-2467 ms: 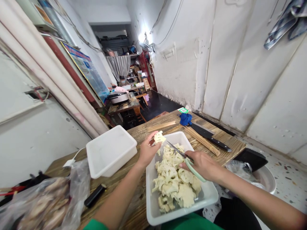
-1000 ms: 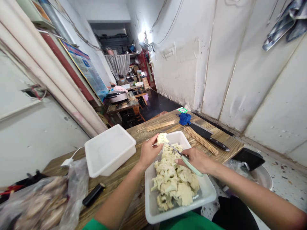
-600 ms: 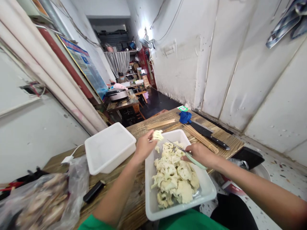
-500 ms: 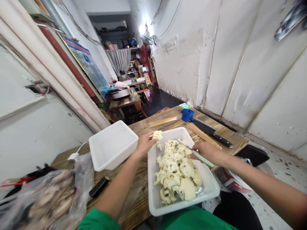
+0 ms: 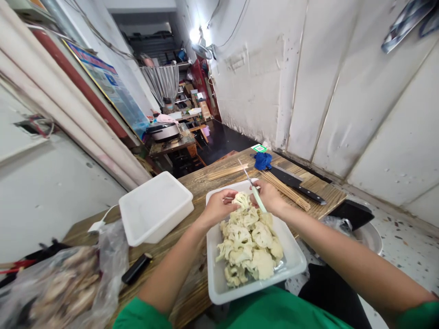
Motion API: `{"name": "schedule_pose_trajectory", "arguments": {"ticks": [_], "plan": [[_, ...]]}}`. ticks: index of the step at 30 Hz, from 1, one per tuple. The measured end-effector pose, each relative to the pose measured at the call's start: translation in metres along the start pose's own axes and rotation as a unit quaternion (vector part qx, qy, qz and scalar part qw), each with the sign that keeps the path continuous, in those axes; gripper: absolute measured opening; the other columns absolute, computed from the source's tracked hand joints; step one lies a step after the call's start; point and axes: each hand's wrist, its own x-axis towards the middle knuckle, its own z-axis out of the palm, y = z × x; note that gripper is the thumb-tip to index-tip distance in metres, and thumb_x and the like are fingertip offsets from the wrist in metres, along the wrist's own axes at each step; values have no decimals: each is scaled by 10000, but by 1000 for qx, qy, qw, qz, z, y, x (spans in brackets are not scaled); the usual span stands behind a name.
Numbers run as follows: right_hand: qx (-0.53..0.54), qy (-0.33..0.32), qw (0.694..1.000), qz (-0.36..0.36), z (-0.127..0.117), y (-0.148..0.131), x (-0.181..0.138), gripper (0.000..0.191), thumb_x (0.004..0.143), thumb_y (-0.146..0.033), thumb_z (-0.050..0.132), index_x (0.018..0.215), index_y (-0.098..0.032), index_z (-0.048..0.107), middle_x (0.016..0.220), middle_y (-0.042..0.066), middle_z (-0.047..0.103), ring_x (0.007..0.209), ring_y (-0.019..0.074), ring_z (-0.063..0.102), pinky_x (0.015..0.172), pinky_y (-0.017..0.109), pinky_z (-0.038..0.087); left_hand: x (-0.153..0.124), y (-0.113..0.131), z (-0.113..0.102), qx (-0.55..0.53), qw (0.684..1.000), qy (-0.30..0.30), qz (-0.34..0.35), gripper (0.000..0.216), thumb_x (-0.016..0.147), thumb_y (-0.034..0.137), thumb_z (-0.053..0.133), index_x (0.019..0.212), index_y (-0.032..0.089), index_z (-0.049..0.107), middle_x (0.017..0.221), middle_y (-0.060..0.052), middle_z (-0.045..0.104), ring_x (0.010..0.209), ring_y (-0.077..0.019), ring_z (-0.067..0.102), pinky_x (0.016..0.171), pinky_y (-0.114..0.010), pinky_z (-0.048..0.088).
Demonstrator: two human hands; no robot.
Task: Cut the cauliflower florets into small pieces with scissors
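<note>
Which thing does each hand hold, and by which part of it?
The left hand holds a cauliflower floret by its left side; the right hand, scissors by the green handle.

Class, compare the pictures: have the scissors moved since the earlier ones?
Yes. Judged against the knife, the scissors have shifted leftward and forward.

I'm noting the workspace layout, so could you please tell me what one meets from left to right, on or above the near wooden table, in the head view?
Plastic bag → white container → left hand → cauliflower piece → right hand, gripping scissors → black-handled knife.
</note>
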Motion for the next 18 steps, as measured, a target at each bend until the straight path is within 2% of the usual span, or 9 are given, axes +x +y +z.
{"name": "schedule_pose_trajectory", "arguments": {"ticks": [3,7,10,12,18], "plan": [[61,-33,997,26,2,1,3,292,724,-259,712,943,-163,545,624,14,638,551,156,626,521,242,498,0,0,-3,29,999,13,12,375,603,190,740,965,140,655,1028,-93,685,898,-200,650,866,-368,507],[200,-62,976,65,11,0,2,394,608,-226,818,820,-179,490,518,-27,581,467,140,592,433,219,489,3,-4,-4,38,998,32,34,365,624,210,743,976,154,663,1013,-84,698,933,-213,652,885,-373,507],[230,-53,969,75,17,-1,3,420,580,-202,825,800,-187,467,468,-56,547,408,109,535,371,183,435,6,-5,-7,29,999,6,44,367,622,216,749,972,151,662,1039,-91,695,930,-216,657,875,-374,512],[253,-69,961,85,19,-1,5,376,597,-213,805,770,-187,473,439,-63,522,385,97,499,350,178,413,6,-5,-10,19,999,-11,39,380,625,230,750,984,141,662,1055,-105,694,913,-220,664,857,-379,518],[321,-125,932,113,16,3,14,240,648,-215,740,689,-174,508,473,-45,524,414,81,499,415,183,476,3,-4,-19,-22,998,-56,19,455,632,269,745,1067,149,684,1058,-94,715,977,-249,661,899,-393,501]]}}
